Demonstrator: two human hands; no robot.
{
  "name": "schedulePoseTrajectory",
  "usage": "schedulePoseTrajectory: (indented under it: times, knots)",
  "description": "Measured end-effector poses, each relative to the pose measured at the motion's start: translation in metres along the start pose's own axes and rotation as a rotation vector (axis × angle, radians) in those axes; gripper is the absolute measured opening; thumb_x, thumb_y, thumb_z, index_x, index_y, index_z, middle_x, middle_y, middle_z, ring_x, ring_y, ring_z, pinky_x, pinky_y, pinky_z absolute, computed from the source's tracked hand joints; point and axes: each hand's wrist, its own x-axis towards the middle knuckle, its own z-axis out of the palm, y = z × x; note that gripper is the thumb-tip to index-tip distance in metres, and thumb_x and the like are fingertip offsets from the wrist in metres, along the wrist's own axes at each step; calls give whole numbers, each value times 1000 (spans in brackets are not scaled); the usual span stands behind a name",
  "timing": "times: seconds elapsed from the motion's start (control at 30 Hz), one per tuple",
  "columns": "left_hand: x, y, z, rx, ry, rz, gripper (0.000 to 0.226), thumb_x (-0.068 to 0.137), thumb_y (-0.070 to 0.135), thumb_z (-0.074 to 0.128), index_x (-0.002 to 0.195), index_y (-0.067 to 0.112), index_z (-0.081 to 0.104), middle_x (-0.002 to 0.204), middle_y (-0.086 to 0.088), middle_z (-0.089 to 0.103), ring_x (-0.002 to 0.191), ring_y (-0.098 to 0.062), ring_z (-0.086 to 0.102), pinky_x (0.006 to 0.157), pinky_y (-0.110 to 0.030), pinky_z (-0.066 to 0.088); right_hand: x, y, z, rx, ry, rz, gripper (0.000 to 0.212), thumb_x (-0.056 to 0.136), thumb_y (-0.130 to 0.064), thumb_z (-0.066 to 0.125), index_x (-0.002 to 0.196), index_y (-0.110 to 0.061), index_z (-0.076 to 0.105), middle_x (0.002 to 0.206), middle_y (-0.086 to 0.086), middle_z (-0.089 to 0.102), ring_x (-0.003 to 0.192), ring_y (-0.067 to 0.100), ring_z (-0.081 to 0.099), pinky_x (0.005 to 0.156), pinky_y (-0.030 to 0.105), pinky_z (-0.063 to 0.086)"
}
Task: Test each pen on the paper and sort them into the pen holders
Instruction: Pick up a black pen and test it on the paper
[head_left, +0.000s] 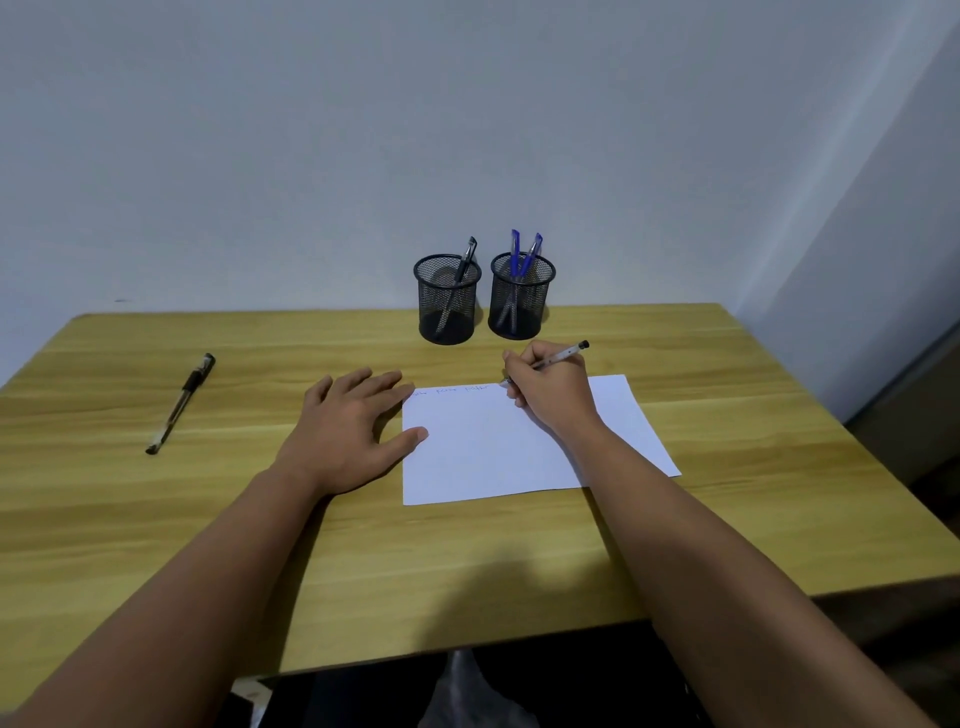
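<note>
On the wooden table (519, 545), pushed against a pale wall, a white sheet of paper (493, 452) lies in front of the person, with a few faint scribbles along its far edge. Behind it, near the wall, stand two black mesh holders side by side and just apart: the left holder (448, 306) carries one black-capped pen, the right holder (519, 304) two blue-capped pens.

The left hand (353, 431) lies flat with fingers spread and straight, its fingertips and thumb resting on the paper's left edge to steady it. The right hand (550, 387) pinches a clear pen with a black end (563, 355) in a writing grip, tip down at the paper's far edge just right of the scribbles. This pen's long axis runs from the tip, low and to the left, up and out to the right, its black end pointing away from the holders. Both holders sit just beyond the right hand, so it is the nearer hand for the drop; judging by the black end, the left holder looks the likely home once the test mark is made.

One more black pen (179, 402) lies untested well to the left, nearer the left hand, its axis slanting from near-left to far-right.
</note>
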Motion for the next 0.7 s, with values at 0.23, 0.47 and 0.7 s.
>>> schedulePoseTrajectory:
  times: [0.23, 0.47, 0.7]
  knots:
    - [0, 0, 0, 2, 1, -4, 74, 84, 82, 36, 147, 45, 46, 159, 20, 37, 152, -14, 26, 123, -52, 15, -2, 2, 0, -51, 40, -27, 36, 100, -14, 71, 67, -5, 58, 60, 15, 62, 54, 19, 64, 53, 33, 51]
    - [0, 0, -1, -5, 6, -4, 75, 83, 82, 36, 146, 45, 47, 159, 21, 38, 151, -14, 26, 122, -51, 15, 0, 4, 1, -51, 31, -30, 39, 100, -16, 72, 68, 1, 55, 60, 16, 62, 54, 20, 63, 55, 35, 51]
    - [1, -1, 1, -7, 11, -3, 75, 82, 83, 36, 146, 45, 48, 158, 22, 38, 151, -14, 27, 122, -51, 16, 1, 6, 1, -42, 21, -29, 42, 100, -15, 72, 76, 12, 51, 64, 20, 59, 54, 18, 62, 51, 31, 48]
